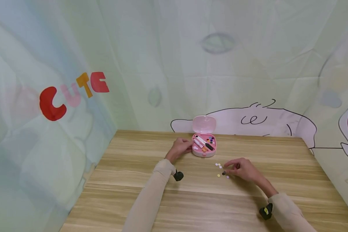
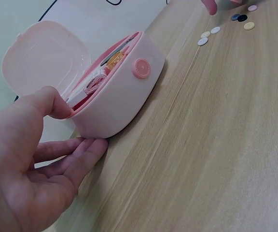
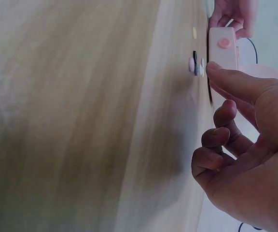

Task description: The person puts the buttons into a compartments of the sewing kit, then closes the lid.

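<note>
1. On the wooden table (image 1: 203,206), in front of the open pink case (image 2: 115,92), lie seven small buttons (image 2: 215,30): white, yellowish, pink and dark ones, in a loose group.
2. The right hand (image 1: 243,169) is just beside them. Its thumb and index finger stand apart, and I see no button between them; the other fingers are bent. In the head view, the white buttons lie to the left of the fingertips, and the black one lies just on the near side of the thumb.
3. In my judgement, the step in hand is picking up one button; the next move calls for lowering the fingertips and pinching it by the edge.
4. The left hand (image 1: 181,146) grips the case's left side, thumb at the rim, fingers near the base, probably to steady it.
</note>
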Motion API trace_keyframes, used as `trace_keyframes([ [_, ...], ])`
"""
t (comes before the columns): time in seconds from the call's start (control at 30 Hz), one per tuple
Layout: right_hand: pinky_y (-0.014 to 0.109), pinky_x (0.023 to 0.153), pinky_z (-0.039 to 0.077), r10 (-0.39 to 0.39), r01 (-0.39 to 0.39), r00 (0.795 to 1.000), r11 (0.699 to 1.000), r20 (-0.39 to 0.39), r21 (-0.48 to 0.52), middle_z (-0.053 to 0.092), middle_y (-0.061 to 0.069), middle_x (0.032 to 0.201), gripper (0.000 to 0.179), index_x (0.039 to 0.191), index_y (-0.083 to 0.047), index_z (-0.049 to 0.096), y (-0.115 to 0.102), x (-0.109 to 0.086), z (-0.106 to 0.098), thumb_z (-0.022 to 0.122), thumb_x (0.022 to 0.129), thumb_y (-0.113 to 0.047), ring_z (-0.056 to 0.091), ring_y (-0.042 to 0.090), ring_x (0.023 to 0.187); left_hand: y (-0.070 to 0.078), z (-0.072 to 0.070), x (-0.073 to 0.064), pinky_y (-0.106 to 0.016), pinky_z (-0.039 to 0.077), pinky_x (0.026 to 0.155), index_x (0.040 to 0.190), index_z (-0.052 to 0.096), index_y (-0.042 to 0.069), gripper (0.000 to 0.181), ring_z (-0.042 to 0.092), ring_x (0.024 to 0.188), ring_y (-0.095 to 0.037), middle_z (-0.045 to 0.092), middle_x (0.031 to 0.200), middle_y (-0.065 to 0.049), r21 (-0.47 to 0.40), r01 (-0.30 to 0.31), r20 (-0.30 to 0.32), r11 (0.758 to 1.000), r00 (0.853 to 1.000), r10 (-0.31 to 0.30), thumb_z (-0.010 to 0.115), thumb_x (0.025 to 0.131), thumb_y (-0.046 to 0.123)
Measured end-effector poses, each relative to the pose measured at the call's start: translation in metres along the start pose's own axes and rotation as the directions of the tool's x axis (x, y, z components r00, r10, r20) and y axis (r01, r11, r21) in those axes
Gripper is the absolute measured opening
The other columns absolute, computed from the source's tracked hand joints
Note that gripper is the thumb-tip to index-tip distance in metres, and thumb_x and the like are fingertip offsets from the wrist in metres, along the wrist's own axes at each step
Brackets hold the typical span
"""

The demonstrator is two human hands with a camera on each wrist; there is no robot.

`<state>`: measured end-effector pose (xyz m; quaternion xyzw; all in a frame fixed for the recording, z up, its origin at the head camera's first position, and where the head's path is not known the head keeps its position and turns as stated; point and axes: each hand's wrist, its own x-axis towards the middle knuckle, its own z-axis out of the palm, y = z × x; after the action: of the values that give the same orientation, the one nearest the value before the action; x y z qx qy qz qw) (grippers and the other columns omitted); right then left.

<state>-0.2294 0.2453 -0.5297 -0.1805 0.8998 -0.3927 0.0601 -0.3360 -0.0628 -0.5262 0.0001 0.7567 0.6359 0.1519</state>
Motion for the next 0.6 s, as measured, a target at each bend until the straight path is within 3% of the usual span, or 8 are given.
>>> trace_keyframes([
  [0.6, 0.021, 0.053, 0.038, -0.014, 0.013, 1.0, 0.999, -0.012, -0.03, 0.061, -0.008, 0.073, 0.011, 0.1, -0.012, 0.082, 0.0077, -0.0015, 0.01, 0.082, 0.089, -0.012, 0.049, 0.008, 0.065, 0.0009, -0.0002, -0.0006, -0.031, 0.062, 0.085, 0.113, 0.071, -0.009, 0.026, 0.069, 0.088, -0.017, 0.07, 0.103, -0.014, 0.012, -0.004, -0.002, 1.0, 1.0, 0.004, 0.065, 0.101, 0.014],
])
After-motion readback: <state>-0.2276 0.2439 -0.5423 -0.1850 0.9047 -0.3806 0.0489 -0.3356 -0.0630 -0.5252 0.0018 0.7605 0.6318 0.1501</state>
